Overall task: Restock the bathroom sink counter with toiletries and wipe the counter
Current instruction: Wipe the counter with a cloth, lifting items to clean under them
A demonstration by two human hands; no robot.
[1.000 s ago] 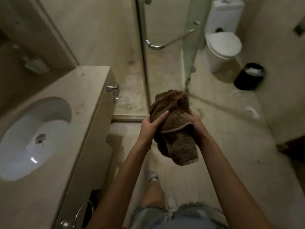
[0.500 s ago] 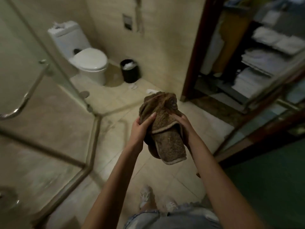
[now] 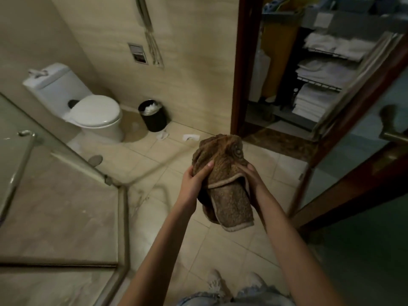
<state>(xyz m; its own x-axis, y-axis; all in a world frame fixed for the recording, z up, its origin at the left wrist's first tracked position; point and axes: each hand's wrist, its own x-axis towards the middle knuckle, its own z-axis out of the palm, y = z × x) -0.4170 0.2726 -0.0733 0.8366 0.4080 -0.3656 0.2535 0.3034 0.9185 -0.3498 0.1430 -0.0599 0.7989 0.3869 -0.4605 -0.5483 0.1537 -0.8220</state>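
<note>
A bunched brown towel (image 3: 225, 173) hangs in front of me above the tiled floor. My left hand (image 3: 195, 180) grips its left side, fingers curled over the cloth. My right hand (image 3: 252, 177) holds its right side, mostly hidden behind the fabric. The towel's lower end droops below both hands. The sink counter is out of view.
A white toilet (image 3: 88, 107) and a black bin (image 3: 153, 115) stand at the back wall, with paper scraps (image 3: 191, 137) on the floor. A glass shower enclosure (image 3: 55, 184) fills the left. A housekeeping cart with folded white towels (image 3: 320, 71) stands beyond the open doorway.
The view has swung right from the sink counter toward the doorway and cart. Both hands keep the same hold on the brown towel.
</note>
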